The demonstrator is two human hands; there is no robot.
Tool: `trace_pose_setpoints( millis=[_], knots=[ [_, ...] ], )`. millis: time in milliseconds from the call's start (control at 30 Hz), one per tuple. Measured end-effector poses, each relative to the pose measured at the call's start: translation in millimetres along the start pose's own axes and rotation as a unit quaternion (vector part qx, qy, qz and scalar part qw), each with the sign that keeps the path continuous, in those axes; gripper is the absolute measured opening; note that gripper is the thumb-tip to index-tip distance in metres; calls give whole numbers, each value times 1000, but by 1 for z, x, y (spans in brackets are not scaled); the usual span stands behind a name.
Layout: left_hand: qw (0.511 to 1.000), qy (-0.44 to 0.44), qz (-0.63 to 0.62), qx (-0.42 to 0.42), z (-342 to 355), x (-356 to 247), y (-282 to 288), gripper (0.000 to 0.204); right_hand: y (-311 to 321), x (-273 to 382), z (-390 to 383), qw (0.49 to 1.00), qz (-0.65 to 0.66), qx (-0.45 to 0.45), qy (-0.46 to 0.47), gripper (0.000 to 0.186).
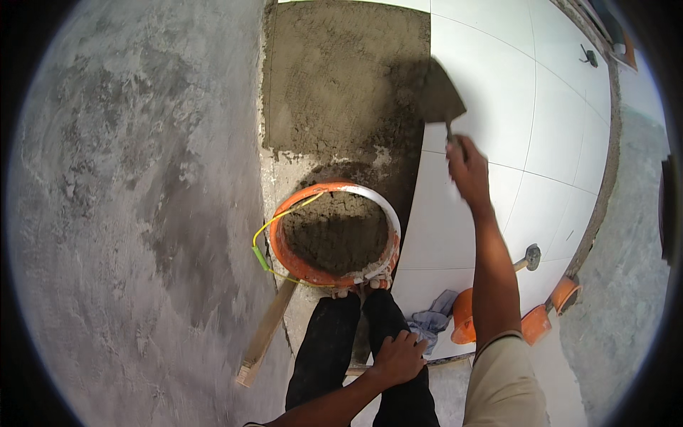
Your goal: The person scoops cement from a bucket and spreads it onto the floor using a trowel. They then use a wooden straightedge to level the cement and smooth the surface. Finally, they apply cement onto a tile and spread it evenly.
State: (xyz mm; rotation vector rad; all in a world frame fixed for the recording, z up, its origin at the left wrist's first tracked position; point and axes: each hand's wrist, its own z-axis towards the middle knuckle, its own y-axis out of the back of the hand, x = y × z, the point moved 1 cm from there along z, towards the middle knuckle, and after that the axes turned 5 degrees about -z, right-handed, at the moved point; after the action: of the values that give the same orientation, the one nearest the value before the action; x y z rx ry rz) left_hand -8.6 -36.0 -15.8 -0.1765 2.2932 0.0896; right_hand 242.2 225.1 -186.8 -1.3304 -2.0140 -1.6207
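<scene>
Upper-centre trowel [441,96] points frame-top, long axis leaning slightly left; right hand [468,169] grips it; lower-centre left hand [397,361], fingers loosely spread on leg [404,400].

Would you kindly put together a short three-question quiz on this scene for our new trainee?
1. Name the tool held in the person's right hand.
2. True or false: the left hand is touching the orange bucket.
3. What colour is the grip on the bucket's wire handle?
A) blue
B) green
C) red

Key:
1. A trowel.
2. False; it rests on the person's dark trouser leg, away from the bucket.
3. B) green.
</scene>
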Motion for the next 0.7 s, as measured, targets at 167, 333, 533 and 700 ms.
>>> trace_pose_setpoints(
  millis=[167,333,533,700],
  knots=[
    [999,5,-31,-9,0,3,24,55,-28,-12,121,954,-169,-209,133,36],
    [999,40,-15,9,-4,4,43,56,-77,-1,171,958,-150,-240,44,40],
    [997,58,-24,45,2,-2,46,56,-89,36,145,987,-94,-115,-56,49],
    [998,44,-24,33,3,-3,46,57,-85,56,178,986,-148,-71,-41,50]
  ],
)
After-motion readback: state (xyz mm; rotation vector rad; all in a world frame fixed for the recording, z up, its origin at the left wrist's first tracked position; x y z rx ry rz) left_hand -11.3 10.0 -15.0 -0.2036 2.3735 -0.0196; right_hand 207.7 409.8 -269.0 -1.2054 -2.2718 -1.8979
